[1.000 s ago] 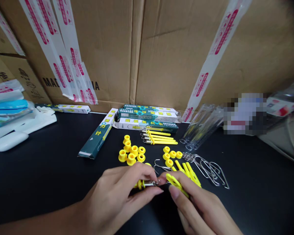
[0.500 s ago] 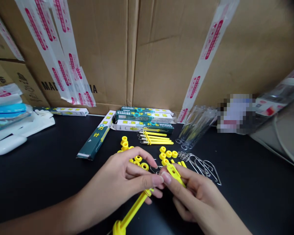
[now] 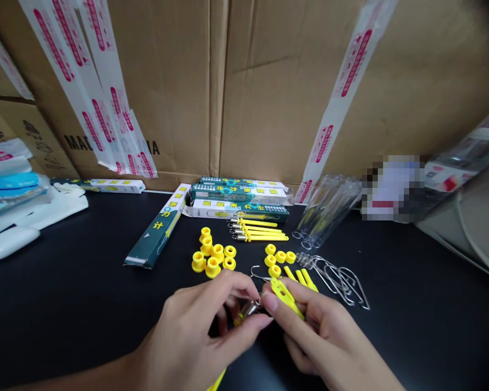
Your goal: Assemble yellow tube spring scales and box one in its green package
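Observation:
My left hand (image 3: 199, 326) is shut on a yellow plastic rod with a metal end (image 3: 248, 310), most of it hidden behind my fingers, with a yellow tip (image 3: 217, 381) showing at the bottom edge. My right hand (image 3: 324, 339) pinches a flat yellow plastic piece with a hole (image 3: 284, 297), touching the metal end. Just beyond my hands lie a wire hook (image 3: 257, 272), yellow plastic collars (image 3: 212, 258), flat yellow strips (image 3: 300, 279) and steel springs with wire hooks (image 3: 334, 279). Several finished yellow rods (image 3: 261, 232) lie further back.
Green-and-white boxes (image 3: 239, 198) stand at the back of the black table (image 3: 73, 293), with another box (image 3: 157, 228) angled to their left. Clear plastic tubes (image 3: 326, 212) lie to the right. White gloves (image 3: 61, 209) and blue packets (image 3: 8, 190) sit left, before taped cardboard cartons (image 3: 163, 92).
The long yellow rod has swung from pointing down-left in plain view to mostly behind my left hand. My hands have moved lower in the view, uncovering the yellow collars.

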{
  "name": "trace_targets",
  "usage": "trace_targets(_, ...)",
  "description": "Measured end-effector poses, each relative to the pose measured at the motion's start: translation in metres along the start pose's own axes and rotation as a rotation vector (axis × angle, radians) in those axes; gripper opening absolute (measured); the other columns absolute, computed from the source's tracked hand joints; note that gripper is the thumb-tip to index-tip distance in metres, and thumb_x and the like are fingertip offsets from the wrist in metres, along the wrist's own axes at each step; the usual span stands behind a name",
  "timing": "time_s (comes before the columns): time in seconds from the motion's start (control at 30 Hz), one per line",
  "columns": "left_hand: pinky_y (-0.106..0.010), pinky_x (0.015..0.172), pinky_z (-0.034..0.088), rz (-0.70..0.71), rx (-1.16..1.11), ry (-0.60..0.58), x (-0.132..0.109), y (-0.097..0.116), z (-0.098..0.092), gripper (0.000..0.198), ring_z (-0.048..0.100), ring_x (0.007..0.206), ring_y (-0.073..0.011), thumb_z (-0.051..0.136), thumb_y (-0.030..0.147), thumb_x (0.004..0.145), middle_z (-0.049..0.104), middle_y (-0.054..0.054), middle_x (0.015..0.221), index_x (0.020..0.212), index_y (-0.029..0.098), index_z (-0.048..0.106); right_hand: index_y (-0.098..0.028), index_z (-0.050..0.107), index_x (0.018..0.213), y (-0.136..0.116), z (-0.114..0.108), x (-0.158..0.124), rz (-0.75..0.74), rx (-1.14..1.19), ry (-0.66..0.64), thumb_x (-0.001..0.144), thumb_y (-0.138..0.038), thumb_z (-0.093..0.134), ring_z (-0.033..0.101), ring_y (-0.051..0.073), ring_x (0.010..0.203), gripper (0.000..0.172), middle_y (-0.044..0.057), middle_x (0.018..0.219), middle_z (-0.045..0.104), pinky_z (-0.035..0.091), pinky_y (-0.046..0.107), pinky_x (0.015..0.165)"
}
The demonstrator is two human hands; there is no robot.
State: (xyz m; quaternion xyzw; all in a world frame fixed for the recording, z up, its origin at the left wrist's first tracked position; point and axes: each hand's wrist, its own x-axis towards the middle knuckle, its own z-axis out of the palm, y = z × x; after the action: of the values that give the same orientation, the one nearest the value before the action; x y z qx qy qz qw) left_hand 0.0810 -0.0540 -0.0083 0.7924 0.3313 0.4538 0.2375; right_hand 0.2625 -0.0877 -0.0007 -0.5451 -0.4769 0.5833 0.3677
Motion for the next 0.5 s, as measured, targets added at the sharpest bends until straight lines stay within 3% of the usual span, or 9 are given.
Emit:
trace_targets(0.3,0.000,0.066,0.055,-0.070,-0.061,0.026,0.0043,-0.0022,0.0005,0.030,0.078,0.063,-0.0046,0.079,0.003,0.079,0.083,0.014,0.080,0.096,0.027,0.071,-0.020,0.059,0.081,0.0018,-0.0007,-0.0041,-0.008,0.015,0.041,0.083,-0.078,0.066,0.015,0.008,0.051,0.058,-0.012,0.059,0.025,0.015,0.024,0.044)
trace_targets(0.5,-0.003,0.063,0.057,-0.076,-0.044,0.026,0.0033,-0.0004,-0.0005,0.024,0.076,0.057,-0.0053,0.077,0.004,0.079,0.079,0.013,0.072,0.086,0.026,0.072,-0.020,0.061,0.082,0.0008,0.0000,-0.0035,-0.019,0.013,0.037,0.082,-0.079,0.065,0.016,0.009,0.051,0.060,-0.011,0.059,0.026,0.015,0.025,0.044)
